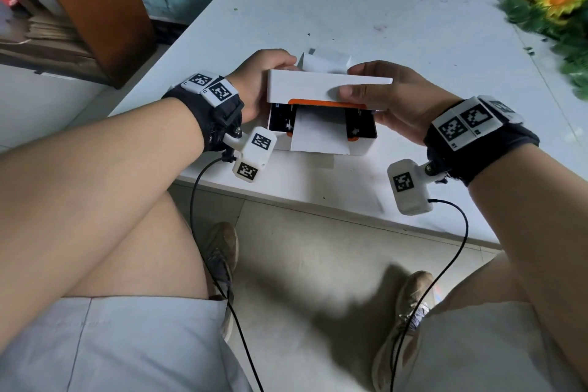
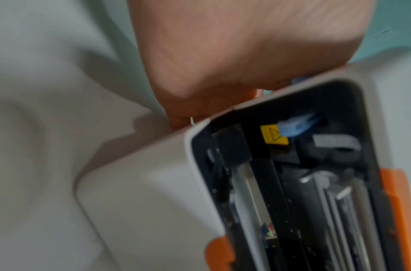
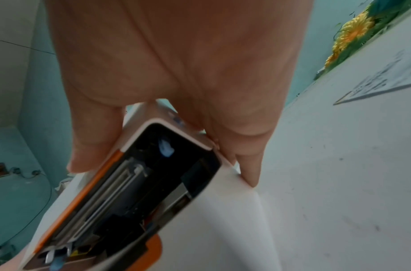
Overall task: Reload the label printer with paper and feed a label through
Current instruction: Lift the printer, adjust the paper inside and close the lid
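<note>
A white label printer [image 1: 359,146] with orange trim sits near the table's front edge, its lid [image 1: 318,87] raised partway over the open bay. White label paper [image 1: 318,134] lies across the bay and sticks out behind the lid [image 1: 324,62]. My left hand [image 1: 264,79] grips the lid's left end, and my right hand [image 1: 375,92] grips its right end with the thumb on top. The left wrist view shows the lid's underside [image 2: 292,174] with rollers and a yellow sticker. In the right wrist view my fingers [image 3: 95,146] clasp the lid's edge [image 3: 167,165].
The white table [image 1: 381,9] carries artificial sunflowers [image 1: 553,0] at the far right. A brown wooden panel [image 1: 95,9] stands to the left. Wrist-camera cables [image 1: 445,264] hang over my legs below the table edge. A printed sheet [image 3: 385,82] lies on the table to the right.
</note>
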`<state>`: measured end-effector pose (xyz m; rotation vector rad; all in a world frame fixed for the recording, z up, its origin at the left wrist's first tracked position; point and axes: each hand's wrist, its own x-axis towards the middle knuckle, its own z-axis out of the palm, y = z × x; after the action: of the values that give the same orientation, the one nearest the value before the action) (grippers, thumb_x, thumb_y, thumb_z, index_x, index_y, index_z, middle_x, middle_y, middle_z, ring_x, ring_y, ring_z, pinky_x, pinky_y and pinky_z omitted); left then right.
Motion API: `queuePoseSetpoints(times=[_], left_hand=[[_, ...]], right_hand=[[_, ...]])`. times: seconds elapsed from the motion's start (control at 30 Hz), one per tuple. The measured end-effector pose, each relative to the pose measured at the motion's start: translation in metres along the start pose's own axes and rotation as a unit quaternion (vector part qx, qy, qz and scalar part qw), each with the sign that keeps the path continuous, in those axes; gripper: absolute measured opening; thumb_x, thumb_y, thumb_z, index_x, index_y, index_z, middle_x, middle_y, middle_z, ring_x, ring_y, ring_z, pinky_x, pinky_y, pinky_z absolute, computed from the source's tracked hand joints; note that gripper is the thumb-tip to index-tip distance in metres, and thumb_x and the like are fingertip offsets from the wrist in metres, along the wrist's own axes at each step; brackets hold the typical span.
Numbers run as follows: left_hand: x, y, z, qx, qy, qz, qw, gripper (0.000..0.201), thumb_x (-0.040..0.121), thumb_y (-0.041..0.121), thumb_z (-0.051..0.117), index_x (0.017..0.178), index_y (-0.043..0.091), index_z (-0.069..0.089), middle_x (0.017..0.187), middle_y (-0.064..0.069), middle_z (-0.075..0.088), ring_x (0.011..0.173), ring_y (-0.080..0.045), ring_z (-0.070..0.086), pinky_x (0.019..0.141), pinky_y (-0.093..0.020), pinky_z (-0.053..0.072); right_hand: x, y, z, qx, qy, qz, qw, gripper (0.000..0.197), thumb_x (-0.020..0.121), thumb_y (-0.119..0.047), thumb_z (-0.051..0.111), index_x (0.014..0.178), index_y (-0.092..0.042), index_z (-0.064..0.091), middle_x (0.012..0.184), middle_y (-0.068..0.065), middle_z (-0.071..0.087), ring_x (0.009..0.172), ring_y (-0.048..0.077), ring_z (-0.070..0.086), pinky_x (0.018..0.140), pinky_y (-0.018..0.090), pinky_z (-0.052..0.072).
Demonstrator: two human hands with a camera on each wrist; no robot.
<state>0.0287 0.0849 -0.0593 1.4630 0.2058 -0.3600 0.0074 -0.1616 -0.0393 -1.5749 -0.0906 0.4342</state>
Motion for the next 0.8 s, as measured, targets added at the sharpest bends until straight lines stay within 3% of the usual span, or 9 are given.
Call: queuePoseSetpoints(times=[0.07,0.17,0.23,0.3,0.43,0.5,0.57,0.63,0.8], left_hand=[[-0.002,0.001,0.001,0.006,-0.007,0.004,1.0,0.034,0.104,0.035,0.047,0.084,0.014,0.066,0.072,-0.003,0.06,0.056,-0.017,0.057,0.049,-0.017,0.043],[-0.002,0.0,0.0,0.019,-0.006,0.011,1.0,0.029,0.097,0.036,0.055,0.083,0.015,0.068,0.076,-0.004,0.062,0.059,-0.017,0.061,0.052,-0.019,0.045],[-0.003,0.0,-0.001,0.031,-0.009,0.011,0.999,0.025,0.087,0.039,0.062,0.092,0.016,0.072,0.085,-0.007,0.065,0.067,-0.02,0.063,0.057,-0.023,0.048],[-0.003,-0.001,-0.002,0.041,-0.001,0.012,0.999,0.029,0.086,0.038,0.066,0.105,0.018,0.072,0.097,-0.012,0.067,0.078,-0.025,0.066,0.061,-0.027,0.053],[0.0,-0.002,-0.002,0.059,0.014,0.015,0.998,0.035,0.085,0.038,0.069,0.111,0.015,0.07,0.108,-0.018,0.067,0.095,-0.031,0.064,0.074,-0.035,0.051],[0.001,-0.001,-0.002,0.077,0.028,0.033,0.996,0.029,0.08,0.037,0.072,0.099,0.015,0.071,0.104,-0.017,0.069,0.092,-0.029,0.065,0.081,-0.036,0.048],[0.002,-0.001,-0.001,0.09,0.034,0.048,0.994,0.025,0.077,0.035,0.074,0.093,0.016,0.071,0.099,-0.014,0.071,0.09,-0.026,0.066,0.084,-0.035,0.048],[0.004,-0.001,-0.001,0.095,0.036,0.06,0.993,0.025,0.076,0.034,0.077,0.093,0.017,0.072,0.096,-0.011,0.074,0.088,-0.025,0.069,0.085,-0.033,0.05],[0.007,0.001,-0.003,0.117,0.036,0.106,0.987,0.026,0.093,0.021,0.076,0.119,0.021,0.072,0.101,-0.005,0.077,0.086,-0.018,0.072,0.081,-0.03,0.056]], right_hand=[[-0.001,0.0,0.001,0.007,0.002,-0.003,1.0,0.075,0.071,-0.015,0.089,0.139,-0.005,0.06,0.119,0.009,0.073,0.099,0.018,0.077,0.081,0.024,0.061],[-0.002,0.001,0.002,0.007,0.001,-0.009,1.0,0.07,0.078,-0.006,0.086,0.142,-0.002,0.057,0.121,0.008,0.068,0.1,0.018,0.075,0.08,0.023,0.061],[-0.002,0.001,0.002,-0.009,0.0,-0.008,1.0,0.067,0.082,-0.001,0.083,0.143,-0.002,0.055,0.123,0.006,0.064,0.101,0.016,0.072,0.08,0.02,0.061],[-0.004,0.0,0.003,-0.017,-0.003,-0.002,1.0,0.074,0.076,0.0,0.085,0.144,-0.005,0.055,0.126,0.005,0.063,0.102,0.014,0.072,0.081,0.021,0.061],[-0.006,0.001,0.001,-0.071,-0.01,-0.001,0.997,0.086,0.065,-0.004,0.094,0.142,-0.012,0.057,0.141,0.009,0.062,0.125,0.022,0.069,0.094,0.033,0.063],[-0.007,0.004,0.001,-0.136,-0.002,-0.011,0.991,0.101,0.052,-0.016,0.103,0.142,-0.019,0.058,0.141,0.006,0.064,0.13,0.023,0.065,0.106,0.041,0.059],[-0.009,0.006,0.003,-0.174,0.004,-0.024,0.984,0.11,0.042,-0.03,0.102,0.143,-0.024,0.058,0.14,0.001,0.064,0.13,0.02,0.064,0.109,0.043,0.056],[-0.01,0.008,0.002,-0.189,0.011,-0.03,0.981,0.112,0.041,-0.036,0.101,0.144,-0.026,0.057,0.14,-0.003,0.063,0.13,0.018,0.063,0.109,0.043,0.056],[-0.014,0.007,0.004,-0.277,0.046,-0.013,0.96,0.127,0.039,-0.062,0.102,0.152,-0.039,0.049,0.137,-0.015,0.062,0.127,0.012,0.064,0.114,0.04,0.051]])
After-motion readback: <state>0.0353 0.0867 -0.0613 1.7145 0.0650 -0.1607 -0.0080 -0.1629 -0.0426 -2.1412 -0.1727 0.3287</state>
